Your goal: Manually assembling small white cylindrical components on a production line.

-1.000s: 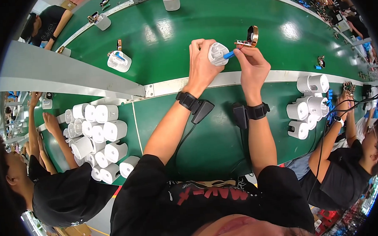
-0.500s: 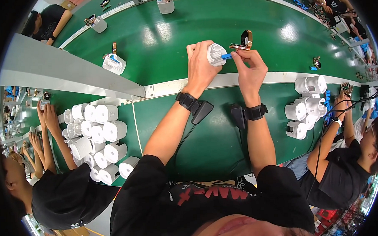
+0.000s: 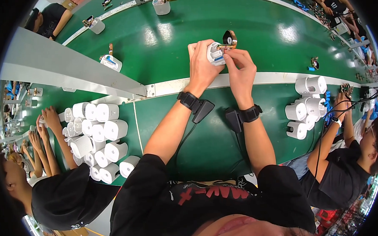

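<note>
Currently, beyond the pale metal rail [image 3: 168, 87], the left hand [image 3: 202, 66] curls around a white housing [image 3: 212, 50] with a blue piece [image 3: 218, 59] in its open end, where the right hand [image 3: 242, 70] pinches a gold-rimmed part [image 3: 234, 36], while other white housings [image 3: 115, 129] cluster on the rail's near side.

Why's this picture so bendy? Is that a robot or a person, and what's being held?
It's a person, not a robot. A wide camera on their head looks down, making straight edges bend. The left grip, a bare hand, holds a white cup-shaped shell with a blue piece inside. The right grip is at its opening, by a gold-rimmed black part; whether it holds that is hard to see. More white shells lie left and right on the green table.
</note>
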`<state>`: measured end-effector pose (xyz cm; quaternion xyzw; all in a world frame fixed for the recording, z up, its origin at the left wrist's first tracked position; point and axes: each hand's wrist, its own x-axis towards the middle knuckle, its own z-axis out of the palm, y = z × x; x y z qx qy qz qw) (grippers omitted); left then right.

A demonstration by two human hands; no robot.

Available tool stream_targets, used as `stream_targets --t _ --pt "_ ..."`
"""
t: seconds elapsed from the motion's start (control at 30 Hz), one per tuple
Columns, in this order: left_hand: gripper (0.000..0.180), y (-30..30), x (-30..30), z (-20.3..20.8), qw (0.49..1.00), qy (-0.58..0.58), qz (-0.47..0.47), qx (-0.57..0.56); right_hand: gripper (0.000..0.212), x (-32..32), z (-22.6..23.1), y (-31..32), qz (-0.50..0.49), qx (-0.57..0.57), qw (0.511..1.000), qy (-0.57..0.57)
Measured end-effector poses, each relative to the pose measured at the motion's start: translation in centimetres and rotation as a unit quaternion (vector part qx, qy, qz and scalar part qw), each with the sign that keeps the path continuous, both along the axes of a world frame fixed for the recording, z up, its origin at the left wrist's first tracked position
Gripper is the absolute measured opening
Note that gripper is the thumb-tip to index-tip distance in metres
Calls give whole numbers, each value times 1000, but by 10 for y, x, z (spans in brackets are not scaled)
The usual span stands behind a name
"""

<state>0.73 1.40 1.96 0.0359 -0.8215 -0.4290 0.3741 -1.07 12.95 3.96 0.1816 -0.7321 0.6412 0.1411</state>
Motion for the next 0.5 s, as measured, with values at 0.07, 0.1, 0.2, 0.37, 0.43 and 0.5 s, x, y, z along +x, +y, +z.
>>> stream_targets --t 0.07,0.1,0.2,0.37,0.43,0.5 --pt "58 2 1 2 1000 1 -1 -2 10 0 -4 1 5 -32 998 -59" --pt "58 2 1 3 1000 12 8 -5 13 0 -6 1 10 -64 991 -117" --pt "57 2 2 6 999 33 26 -9 20 2 -6 -1 48 -144 958 -242" --pt "57 1 3 5 997 65 38 -8 28 7 9 -9 207 -338 823 -407" --pt "57 1 4 5 997 76 32 10 28 8 14 -8 254 -385 780 -423" --pt "57 1 4 5 997 73 30 10 30 8 16 -3 259 -318 820 -400"
